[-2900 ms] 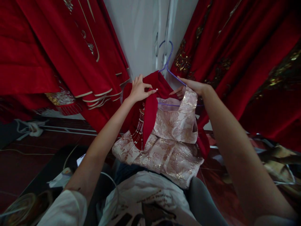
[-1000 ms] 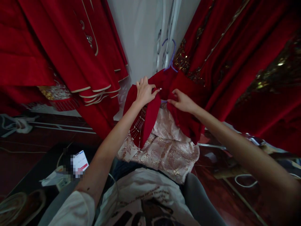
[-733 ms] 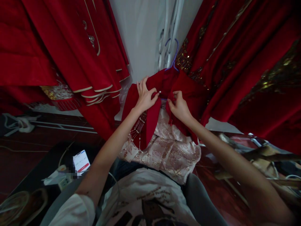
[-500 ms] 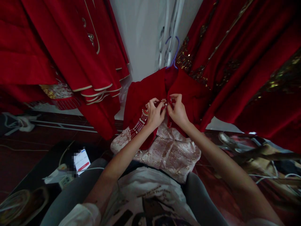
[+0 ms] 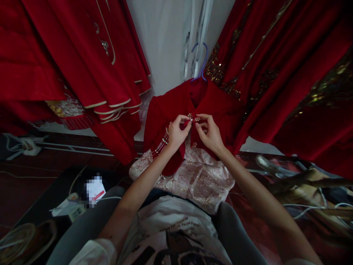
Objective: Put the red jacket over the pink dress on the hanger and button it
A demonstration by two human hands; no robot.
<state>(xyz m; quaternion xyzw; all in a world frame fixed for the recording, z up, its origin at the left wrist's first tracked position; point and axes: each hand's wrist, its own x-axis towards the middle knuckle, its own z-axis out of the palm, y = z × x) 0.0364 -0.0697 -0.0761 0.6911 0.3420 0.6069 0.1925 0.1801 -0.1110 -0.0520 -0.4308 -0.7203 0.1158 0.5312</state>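
Note:
A red jacket hangs on a purple hanger in front of me, its front edges drawn close together. At the chest, my left hand pinches the left side of a flower-shaped beaded fastener. My right hand is closed at the right side of this fastener, fingertips at the jacket's edge. Lower on the front is another beaded flower. Bead tassels hang beside my left wrist. Pale pink brocade cloth lies below the jacket, over my lap.
Red garments hang at the left, and red garments with gold sequins at the right. Behind the hanger are white door handles. A lit phone screen lies at lower left; shoes and cables are at the right.
The two front edges of the jacket have come together at the fastener. My right hand has turned slightly, and the lower beaded flower now shows more clearly.

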